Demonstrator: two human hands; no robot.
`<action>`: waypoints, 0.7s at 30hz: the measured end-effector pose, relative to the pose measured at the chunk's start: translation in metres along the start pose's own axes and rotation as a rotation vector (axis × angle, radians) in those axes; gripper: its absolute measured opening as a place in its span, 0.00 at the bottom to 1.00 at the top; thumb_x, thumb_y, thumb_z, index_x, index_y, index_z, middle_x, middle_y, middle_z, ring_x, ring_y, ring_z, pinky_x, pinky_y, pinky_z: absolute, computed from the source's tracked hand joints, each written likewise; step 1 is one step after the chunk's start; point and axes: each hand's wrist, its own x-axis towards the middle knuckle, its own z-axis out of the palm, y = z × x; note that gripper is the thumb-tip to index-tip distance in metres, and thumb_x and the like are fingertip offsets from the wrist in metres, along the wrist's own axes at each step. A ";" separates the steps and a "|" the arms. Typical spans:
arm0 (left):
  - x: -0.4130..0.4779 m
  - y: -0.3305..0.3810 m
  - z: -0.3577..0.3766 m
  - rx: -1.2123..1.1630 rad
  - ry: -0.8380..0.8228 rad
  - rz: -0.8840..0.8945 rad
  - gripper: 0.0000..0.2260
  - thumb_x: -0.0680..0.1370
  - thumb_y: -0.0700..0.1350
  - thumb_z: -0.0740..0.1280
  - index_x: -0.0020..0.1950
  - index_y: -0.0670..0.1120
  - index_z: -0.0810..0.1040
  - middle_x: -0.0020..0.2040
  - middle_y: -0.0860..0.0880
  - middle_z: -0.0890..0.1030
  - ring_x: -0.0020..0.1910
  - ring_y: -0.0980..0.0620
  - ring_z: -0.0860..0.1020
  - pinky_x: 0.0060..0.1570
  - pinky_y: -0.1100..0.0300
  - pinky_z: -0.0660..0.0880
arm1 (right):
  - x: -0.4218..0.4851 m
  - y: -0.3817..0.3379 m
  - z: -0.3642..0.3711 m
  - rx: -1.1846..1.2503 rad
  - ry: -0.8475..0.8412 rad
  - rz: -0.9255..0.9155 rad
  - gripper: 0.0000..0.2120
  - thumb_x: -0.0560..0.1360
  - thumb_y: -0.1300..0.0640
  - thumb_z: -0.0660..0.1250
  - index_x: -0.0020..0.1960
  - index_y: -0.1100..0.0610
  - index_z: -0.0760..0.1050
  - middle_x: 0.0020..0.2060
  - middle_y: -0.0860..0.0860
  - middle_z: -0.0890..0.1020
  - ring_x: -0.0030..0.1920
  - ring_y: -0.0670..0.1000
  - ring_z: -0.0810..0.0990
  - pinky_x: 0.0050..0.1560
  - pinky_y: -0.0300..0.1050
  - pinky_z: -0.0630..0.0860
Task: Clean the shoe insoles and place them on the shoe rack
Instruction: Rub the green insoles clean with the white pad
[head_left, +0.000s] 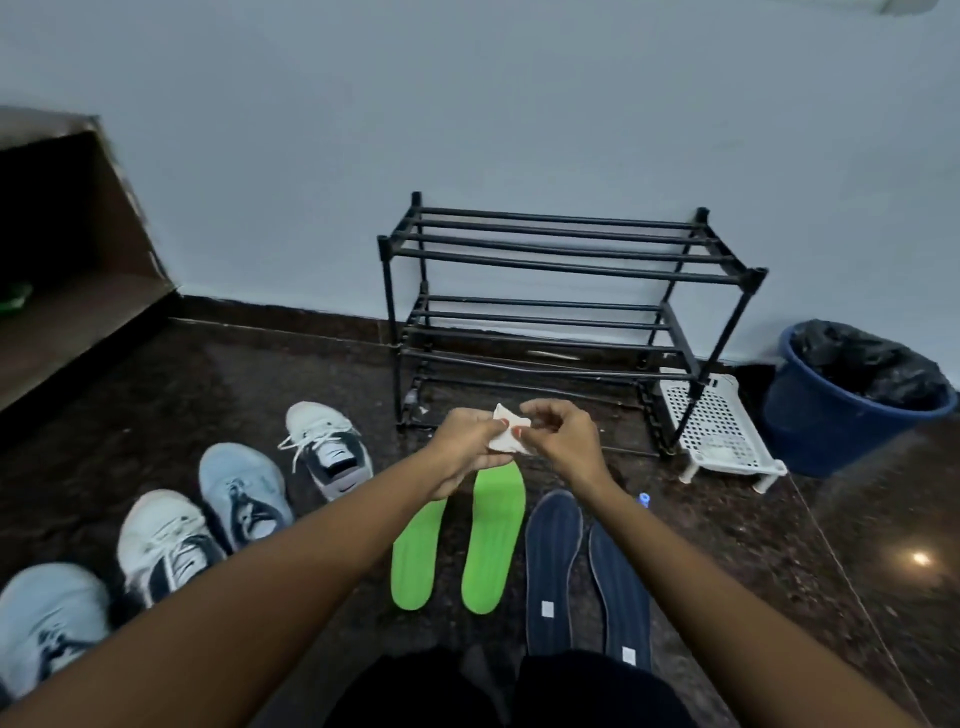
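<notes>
Bare forearms reach in from 7 and 5 o'clock to meet at centre, left grip (467, 441) and right grip (563, 434) both pinching a white wipe (505, 435) with curled fingers.

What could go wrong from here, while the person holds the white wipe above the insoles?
The black bar-framed shoe rack has open gaps between its bars, so a thin insole laid along them may slip through. The left hand and right hand pinch only one small white wipe; for the two bright green insoles and the two navy striped insoles it may soil quickly and smear dirt.
</notes>
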 end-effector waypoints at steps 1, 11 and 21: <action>0.000 -0.003 -0.008 -0.014 0.010 -0.010 0.11 0.82 0.35 0.57 0.60 0.32 0.74 0.44 0.43 0.80 0.40 0.54 0.78 0.40 0.65 0.78 | 0.000 0.002 0.007 0.012 -0.027 0.013 0.10 0.68 0.68 0.72 0.48 0.59 0.77 0.39 0.51 0.78 0.36 0.42 0.74 0.38 0.34 0.71; 0.046 -0.081 -0.057 0.020 0.121 -0.216 0.04 0.77 0.32 0.64 0.46 0.38 0.78 0.42 0.43 0.80 0.39 0.50 0.79 0.36 0.64 0.79 | 0.007 0.070 0.071 -0.030 -0.264 0.122 0.12 0.69 0.66 0.72 0.52 0.62 0.79 0.46 0.51 0.79 0.46 0.48 0.77 0.43 0.34 0.72; 0.123 -0.170 -0.092 0.134 0.301 -0.283 0.07 0.80 0.37 0.62 0.45 0.44 0.77 0.42 0.46 0.77 0.38 0.53 0.74 0.32 0.67 0.74 | 0.028 0.182 0.139 -0.053 -0.165 0.377 0.10 0.67 0.70 0.72 0.48 0.66 0.79 0.47 0.61 0.81 0.44 0.51 0.76 0.45 0.43 0.74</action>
